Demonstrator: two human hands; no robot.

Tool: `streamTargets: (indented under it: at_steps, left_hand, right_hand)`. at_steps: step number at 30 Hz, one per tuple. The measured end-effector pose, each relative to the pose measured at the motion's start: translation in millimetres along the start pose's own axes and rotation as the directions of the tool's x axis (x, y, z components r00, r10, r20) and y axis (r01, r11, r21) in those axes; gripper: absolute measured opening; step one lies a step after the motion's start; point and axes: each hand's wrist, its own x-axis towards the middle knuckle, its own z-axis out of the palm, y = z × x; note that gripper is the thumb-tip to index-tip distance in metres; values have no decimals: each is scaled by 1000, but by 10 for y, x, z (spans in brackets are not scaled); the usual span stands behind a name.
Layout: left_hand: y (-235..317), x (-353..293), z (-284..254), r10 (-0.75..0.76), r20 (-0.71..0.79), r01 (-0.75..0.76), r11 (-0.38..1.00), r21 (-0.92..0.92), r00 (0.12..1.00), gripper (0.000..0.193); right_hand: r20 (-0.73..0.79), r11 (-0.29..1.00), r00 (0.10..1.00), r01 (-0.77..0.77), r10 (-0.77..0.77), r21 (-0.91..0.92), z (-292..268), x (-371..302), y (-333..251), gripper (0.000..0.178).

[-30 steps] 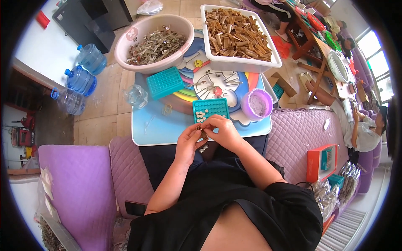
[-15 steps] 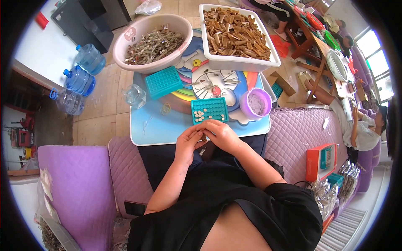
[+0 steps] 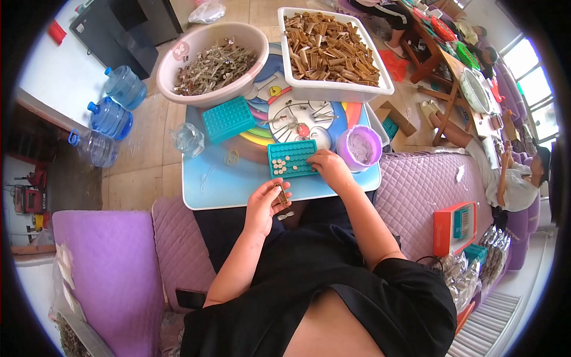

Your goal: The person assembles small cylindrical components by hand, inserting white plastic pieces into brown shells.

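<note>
Head view: my right hand [image 3: 331, 169] is slotting a piece into the teal grid tray [image 3: 291, 158] mid-frame, left hand [image 3: 266, 205] fingers pinching small metal bits; next one probably needs lining up with an empty hole.

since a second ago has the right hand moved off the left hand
Yes. The right hand has gone up to the teal tray on the table; the left hand stays below its edge.

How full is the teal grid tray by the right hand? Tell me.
Partly filled. The teal grid tray has pale round pieces in several left-side holes; the rest look empty. The right hand touches its edge.
</note>
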Motion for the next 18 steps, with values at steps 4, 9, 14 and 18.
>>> streamTargets:
  at_steps: [4, 9, 14, 18]
  left_hand:
    - [2, 4, -17, 2, -1, -2, 1000, -1, 1000, 26]
    - [5, 0, 11, 1, 5, -1, 1000, -12, 1000, 26]
    - [1, -8, 15, -4, 39, 5, 1000, -23, 999, 28]
    - [-25, -6, 28, 2, 36, -2, 1000, -1, 999, 30]
  right_hand:
    - [53, 996, 997, 62, -59, -62, 17, -9, 25, 14]
    - [45, 995, 999, -4, 8, -98, 4, -10, 12, 11]
    - [23, 933, 986, -165, 166, 321, -118, -64, -512, 9]
    - [-84, 918, 996, 19, 15, 395, 2, -221, -879, 15]
